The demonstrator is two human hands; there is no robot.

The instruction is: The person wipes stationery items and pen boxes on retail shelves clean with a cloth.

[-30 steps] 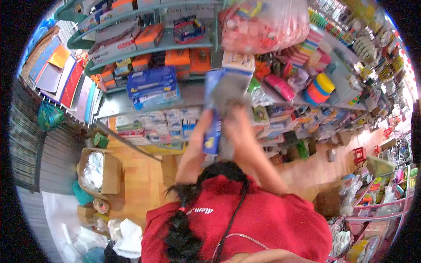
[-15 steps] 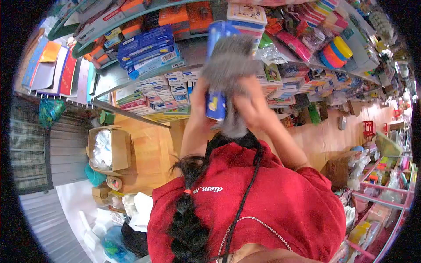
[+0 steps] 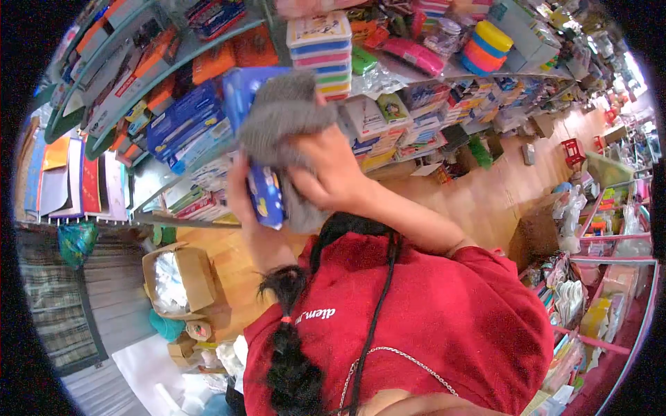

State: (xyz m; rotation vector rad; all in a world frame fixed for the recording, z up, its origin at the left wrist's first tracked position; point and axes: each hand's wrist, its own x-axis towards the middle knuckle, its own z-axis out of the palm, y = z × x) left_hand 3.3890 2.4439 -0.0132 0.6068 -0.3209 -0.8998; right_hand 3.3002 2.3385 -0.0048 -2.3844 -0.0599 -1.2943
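Left hand (image 3: 241, 197) gripped blue printed package (image 3: 266, 197); right hand (image 3: 327, 168) held grey cloth (image 3: 284, 114) against it; box stack (image 3: 320, 54) stood beyond.

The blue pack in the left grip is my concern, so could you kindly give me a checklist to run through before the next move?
1. Blue pack held: ok, the left grip has it at its left edge.
2. Grey cloth held: ok, bunched in the right grip.
3. Pack's face uncovered: not ok, the cloth hides much of it.
4. Pack's surface clean: cannot tell, part is covered and part blurred.
5. Clearance from the multicoloured stack: cannot tell, the cloth overlaps it in this single view.
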